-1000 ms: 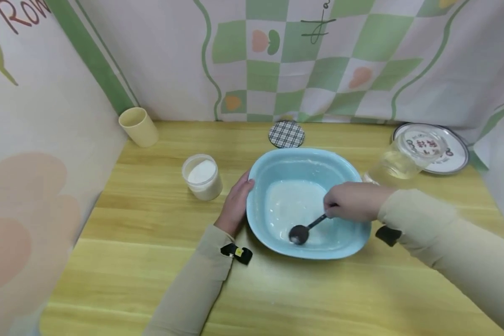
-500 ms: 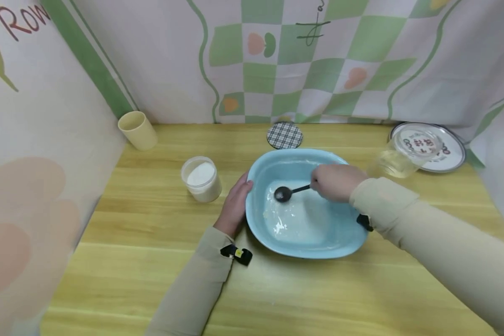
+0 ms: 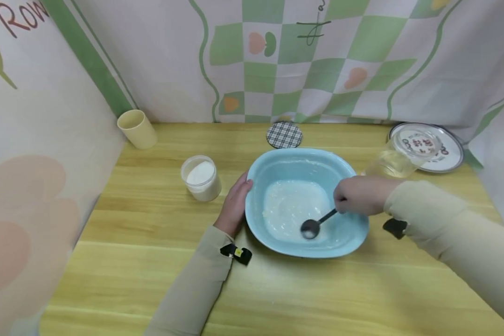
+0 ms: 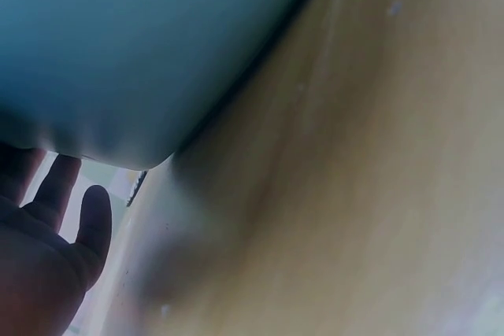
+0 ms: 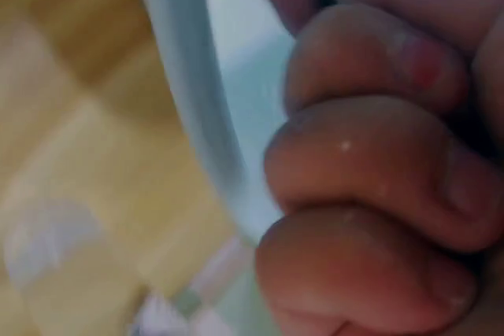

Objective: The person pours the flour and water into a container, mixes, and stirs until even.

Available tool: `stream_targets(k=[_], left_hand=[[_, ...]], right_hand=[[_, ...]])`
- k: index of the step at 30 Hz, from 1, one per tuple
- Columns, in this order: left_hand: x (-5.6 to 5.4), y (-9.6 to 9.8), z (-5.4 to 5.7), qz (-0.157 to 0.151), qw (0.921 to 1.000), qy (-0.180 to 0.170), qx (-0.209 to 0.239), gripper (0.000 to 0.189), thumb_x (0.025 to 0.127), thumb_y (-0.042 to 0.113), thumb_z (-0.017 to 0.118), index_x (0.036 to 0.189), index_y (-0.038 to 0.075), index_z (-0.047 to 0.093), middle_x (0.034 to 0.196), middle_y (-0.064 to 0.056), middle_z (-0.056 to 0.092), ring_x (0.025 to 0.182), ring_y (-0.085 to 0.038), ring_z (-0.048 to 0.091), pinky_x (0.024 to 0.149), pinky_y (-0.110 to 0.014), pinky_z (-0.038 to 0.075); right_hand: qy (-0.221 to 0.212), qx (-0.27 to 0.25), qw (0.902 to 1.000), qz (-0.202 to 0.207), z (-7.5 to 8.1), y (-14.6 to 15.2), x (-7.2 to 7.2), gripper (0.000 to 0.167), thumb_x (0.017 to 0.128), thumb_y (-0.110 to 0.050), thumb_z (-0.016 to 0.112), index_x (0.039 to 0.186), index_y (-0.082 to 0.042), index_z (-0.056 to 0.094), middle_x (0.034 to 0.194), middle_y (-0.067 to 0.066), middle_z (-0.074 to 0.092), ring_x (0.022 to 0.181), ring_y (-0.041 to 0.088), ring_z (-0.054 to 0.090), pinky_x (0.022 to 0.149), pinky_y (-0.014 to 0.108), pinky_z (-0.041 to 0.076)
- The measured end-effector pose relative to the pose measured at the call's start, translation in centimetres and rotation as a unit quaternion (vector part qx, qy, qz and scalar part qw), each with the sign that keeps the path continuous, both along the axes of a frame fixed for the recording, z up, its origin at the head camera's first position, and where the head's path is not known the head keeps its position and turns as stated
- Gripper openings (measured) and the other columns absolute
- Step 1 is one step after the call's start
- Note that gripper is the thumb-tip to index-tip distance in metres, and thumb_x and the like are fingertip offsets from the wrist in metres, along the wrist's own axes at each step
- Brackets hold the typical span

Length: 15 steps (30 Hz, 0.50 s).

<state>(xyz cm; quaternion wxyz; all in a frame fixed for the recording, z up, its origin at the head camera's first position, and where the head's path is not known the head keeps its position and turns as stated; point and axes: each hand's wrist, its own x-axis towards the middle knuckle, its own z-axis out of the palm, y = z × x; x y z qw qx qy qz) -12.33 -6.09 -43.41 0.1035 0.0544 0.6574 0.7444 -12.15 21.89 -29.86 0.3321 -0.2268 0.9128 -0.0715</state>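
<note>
A light blue basin (image 3: 258, 224) stands on the table with a shallow layer of milky white liquid (image 3: 294, 205) in it. My left hand (image 3: 235, 203) holds the basin's left side, thumb at the rim; in the left wrist view its fingers (image 4: 59, 186) reach against the outer wall, the outermost one apart from it. My right hand (image 3: 363, 193) grips the handle of a dark spoon (image 3: 310, 229), whose bowl dips into the liquid near the basin's front. The right wrist view shows the fingers (image 5: 354, 147) curled tightly, hiding most of the handle.
Left of the basin is a clear jar (image 3: 201, 179) of white powder. A yellow cup (image 3: 137, 129) stands at the back left, a checked coaster (image 3: 284, 135) behind the basin. A glass jug (image 3: 396, 154) of pale liquid stands before a plate (image 3: 449, 156).
The spoon swept from the basin's front to its back left, then returned to the front, slightly farther right, with my right hand. My left hand and the basin stayed in place.
</note>
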Motion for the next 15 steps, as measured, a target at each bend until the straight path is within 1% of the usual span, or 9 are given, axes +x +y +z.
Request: stream_targets(k=[2,5,10,12,15], left_hand=[[0.0,0.1,0.0,0.001,1.0000,-0.001,0.000,0.050,0.107,0.026,0.035,0.155,0.013,0.038,0.158,0.000,0.040,0.146,-0.016,0.033,0.120,-0.035,0.027],[0.0,0.0,0.0,0.001,1.0000,-0.001,0.002,0.050,0.107,0.025,0.035,0.155,0.013,0.038,0.158,-0.001,0.039,0.146,-0.016,0.032,0.120,-0.035,0.027],[0.0,0.0,0.0,0.001,0.9999,0.006,0.009,0.051,0.107,0.024,0.035,0.156,0.011,0.037,0.159,-0.003,0.038,0.148,-0.019,0.030,0.122,-0.037,0.024],[0.0,0.0,0.0,0.001,0.9999,0.005,0.009,0.050,0.107,0.025,0.035,0.155,0.012,0.038,0.159,-0.002,0.039,0.147,-0.018,0.031,0.121,-0.036,0.024],[0.1,0.0,0.1,-0.003,0.9999,0.006,0.010,0.050,0.107,0.025,0.035,0.155,0.013,0.038,0.158,-0.001,0.039,0.147,-0.017,0.032,0.121,-0.036,0.026]], right_hand=[[-0.018,-0.023,0.9996,0.003,-0.6,-0.9,0.3,0.019,0.098,-0.018,0.059,0.082,-0.015,0.069,0.077,-0.004,0.061,0.066,0.012,0.052,0.059,0.028,0.046],[-0.013,-0.036,0.9992,-0.010,-1.0,-2.7,0.4,0.019,0.100,-0.019,0.057,0.088,-0.015,0.071,0.079,-0.003,0.062,0.069,0.012,0.052,0.063,0.029,0.047],[0.038,-0.017,0.9983,-0.041,-1.2,-4.7,-0.2,0.022,0.101,-0.017,0.053,0.101,-0.011,0.074,0.080,-0.001,0.063,0.071,0.016,0.054,0.066,0.033,0.047],[0.061,-0.001,0.9967,-0.053,-1.0,-5.0,-0.5,0.023,0.102,-0.018,0.051,0.105,-0.010,0.073,0.080,0.000,0.063,0.071,0.018,0.055,0.066,0.034,0.047],[0.084,0.021,0.9938,-0.070,-0.7,-4.7,-0.9,0.025,0.102,-0.018,0.050,0.105,-0.009,0.073,0.078,0.001,0.062,0.071,0.019,0.055,0.063,0.034,0.047]])
